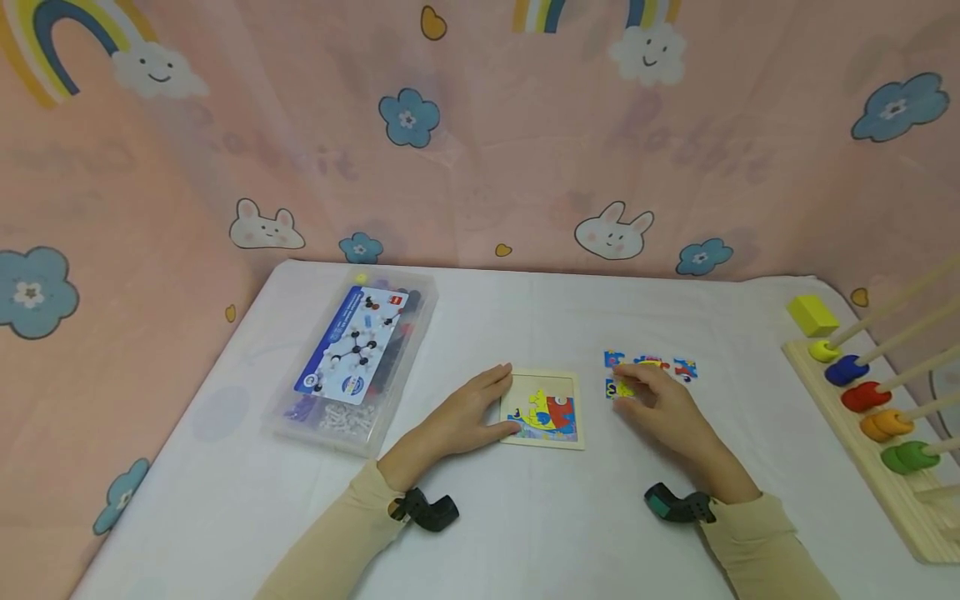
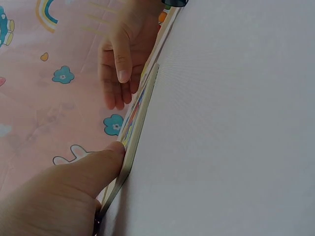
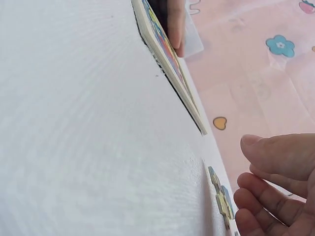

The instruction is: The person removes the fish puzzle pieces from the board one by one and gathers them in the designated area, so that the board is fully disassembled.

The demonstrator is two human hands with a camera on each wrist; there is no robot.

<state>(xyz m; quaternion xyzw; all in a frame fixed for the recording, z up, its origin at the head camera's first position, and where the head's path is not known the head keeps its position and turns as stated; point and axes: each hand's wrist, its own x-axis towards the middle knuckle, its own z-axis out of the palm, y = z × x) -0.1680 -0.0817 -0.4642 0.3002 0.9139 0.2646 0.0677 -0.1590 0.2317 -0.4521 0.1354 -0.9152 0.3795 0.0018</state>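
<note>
A square wooden jigsaw tray [image 1: 542, 445] lies on the table, its lower part filled with yellow, red and blue pieces. At its left side my left hand [image 1: 468, 417] rests with fingers extended; in the left wrist view the thumb [image 2: 106, 164] touches the rim. My right hand [image 1: 663, 408] hovers to the tray's right, over loose jigsaw pieces [image 1: 686, 370], partly covering them. Seen from the right wrist, the fingers [image 3: 268, 196] are loosely bent near a few pieces [image 3: 223, 204], with nothing visible between thumb and fingers.
To the left is a clear plastic box [image 1: 352, 358] with a molecule-model label. A wooden bead rack [image 1: 847, 433] with coloured rings stands at the right edge, a yellow block [image 1: 813, 316] behind it. Patterned pink cloth [image 1: 480, 167] hangs behind the white table.
</note>
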